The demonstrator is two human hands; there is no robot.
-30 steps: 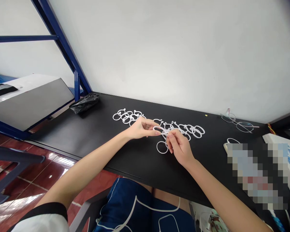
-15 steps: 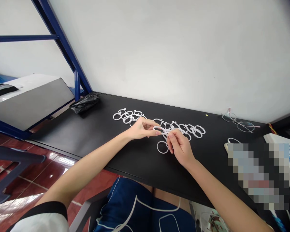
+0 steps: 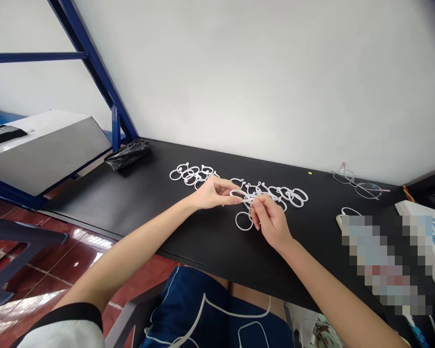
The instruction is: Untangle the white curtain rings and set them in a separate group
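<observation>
A black table [image 3: 148, 212] carries several white plastic rings. One group of rings [image 3: 190, 174] lies to the left, another group [image 3: 288, 195] to the right. My left hand [image 3: 212, 192] pinches a white ring [image 3: 238, 194] between thumb and fingers. My right hand [image 3: 270, 218] has its fingers closed on the same ring from the other side, just above the tabletop. A single loose ring [image 3: 243, 221] lies flat right under my right hand's fingers.
A crumpled black plastic bag [image 3: 127, 155] sits at the table's back left corner. A pair of glasses [image 3: 358, 185] lies at the back right by the wall. A blue metal frame [image 3: 94, 67] rises at the left. A white box [image 3: 426, 232] stands at the far right.
</observation>
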